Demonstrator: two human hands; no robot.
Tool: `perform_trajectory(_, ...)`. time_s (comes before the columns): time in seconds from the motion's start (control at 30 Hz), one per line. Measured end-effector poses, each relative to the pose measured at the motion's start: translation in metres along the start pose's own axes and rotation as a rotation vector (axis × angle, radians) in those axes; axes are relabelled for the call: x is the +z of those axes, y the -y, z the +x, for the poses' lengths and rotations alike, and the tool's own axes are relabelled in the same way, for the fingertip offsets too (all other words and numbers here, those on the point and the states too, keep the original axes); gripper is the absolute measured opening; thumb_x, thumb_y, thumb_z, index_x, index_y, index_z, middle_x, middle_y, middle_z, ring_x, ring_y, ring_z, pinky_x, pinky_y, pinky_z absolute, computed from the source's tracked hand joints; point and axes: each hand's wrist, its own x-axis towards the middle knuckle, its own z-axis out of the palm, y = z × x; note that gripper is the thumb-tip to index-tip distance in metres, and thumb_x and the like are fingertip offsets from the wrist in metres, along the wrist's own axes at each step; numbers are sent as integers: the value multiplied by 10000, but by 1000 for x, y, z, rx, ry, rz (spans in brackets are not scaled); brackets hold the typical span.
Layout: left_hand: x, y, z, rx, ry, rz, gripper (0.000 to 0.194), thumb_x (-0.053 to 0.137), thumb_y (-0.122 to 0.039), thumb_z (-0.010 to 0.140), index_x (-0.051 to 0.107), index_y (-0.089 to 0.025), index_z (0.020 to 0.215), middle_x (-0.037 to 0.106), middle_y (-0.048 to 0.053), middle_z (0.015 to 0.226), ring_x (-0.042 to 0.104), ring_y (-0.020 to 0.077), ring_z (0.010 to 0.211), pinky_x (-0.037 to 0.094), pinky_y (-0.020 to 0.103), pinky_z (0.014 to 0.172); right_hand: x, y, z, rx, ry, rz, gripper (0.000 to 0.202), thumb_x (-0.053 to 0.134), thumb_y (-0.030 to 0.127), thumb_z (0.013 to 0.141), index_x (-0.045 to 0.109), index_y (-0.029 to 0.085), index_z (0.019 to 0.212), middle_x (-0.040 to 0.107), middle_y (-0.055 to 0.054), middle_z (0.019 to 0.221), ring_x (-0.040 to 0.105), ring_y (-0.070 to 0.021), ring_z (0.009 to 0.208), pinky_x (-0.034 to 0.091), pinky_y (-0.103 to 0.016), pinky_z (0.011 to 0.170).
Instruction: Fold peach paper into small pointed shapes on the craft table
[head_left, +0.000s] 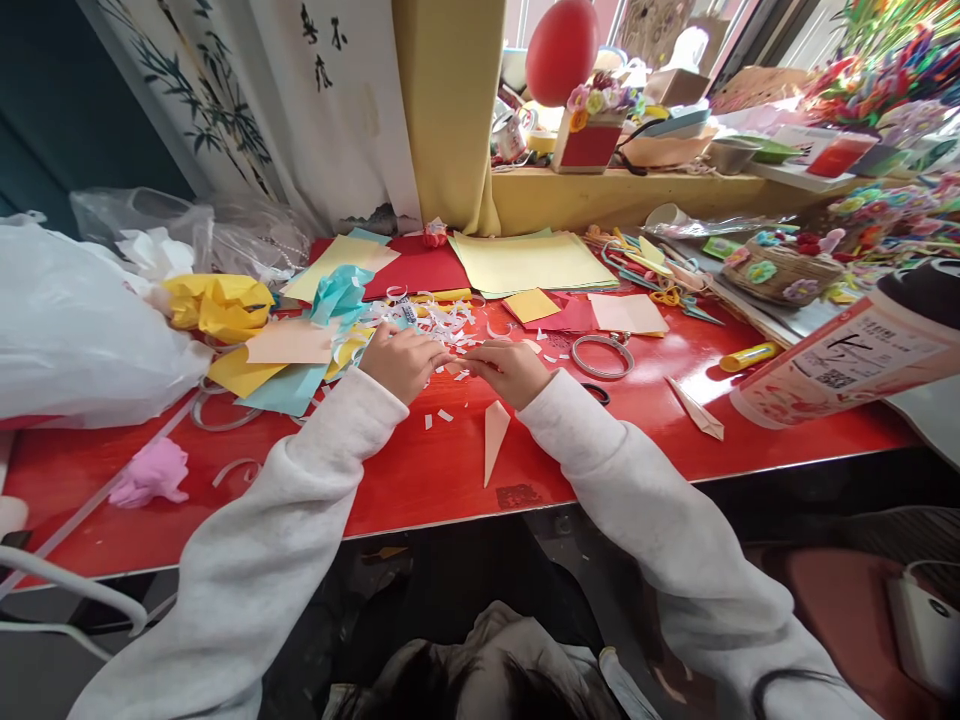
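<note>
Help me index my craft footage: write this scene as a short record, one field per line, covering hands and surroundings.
Left hand: fingers drawn together beside white paper scraps; what they hold is unclear
Right hand: fingers close to the left hand's, hold equally unclear
Nearest shape: peach pointed piece, lying on the red table
Further right: folded peach piece, then a drink cup
Far side: yellow sheets
Far left: white plastic bag
</note>
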Motion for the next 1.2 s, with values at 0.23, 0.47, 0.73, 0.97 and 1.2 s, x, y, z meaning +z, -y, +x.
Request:
perform_trajectory(0.23,-6,-5,6,-222,233,-266,272,399,-304,808,607,-181,682,618,3,627,546,140,650,356,273,642,4,-6,1,-21,8,-32,246,398,235,830,617,129,869,595,-53,732,507,-110,668,369,-213,636)
perform_trajectory(0.47,-8,-5,6,-277,219,-345,215,441,-291,769,617,-188,700,593,-7,589,519,133,620,363,256,617,3,-5,1,-9,-1,-23,218,392,211,827,595,138,792,579,-35,699,493,-108,648,358,-210,610)
perform_trajectory(0.73,-18,-12,8,-468,275,-512,237,463,-361,742,622,-200,673,595,-23,581,483,98,531,342,224,542,-1,0,-1,14,-27,-19,210,399,236,825,579,128,829,598,-63,799,515,-125,711,362,-223,632)
perform_trajectory(0.97,-16,-12,6,-483,212,-588,253,510,-417,700,623,-192,670,577,-11,566,474,103,530,348,231,532,-3,1,-2,41,-42,-17,208,386,236,831,575,149,811,604,-44,786,519,-113,673,344,-226,608)
perform_trajectory(1.2,-18,-10,8,-534,336,-700,349,522,-510,661,666,-198,727,616,3,627,480,106,546,341,233,510,2,-1,-4,-71,-107,-204,197,366,247,847,543,165,817,608,-36,826,502,-122,667,299,-253,662)
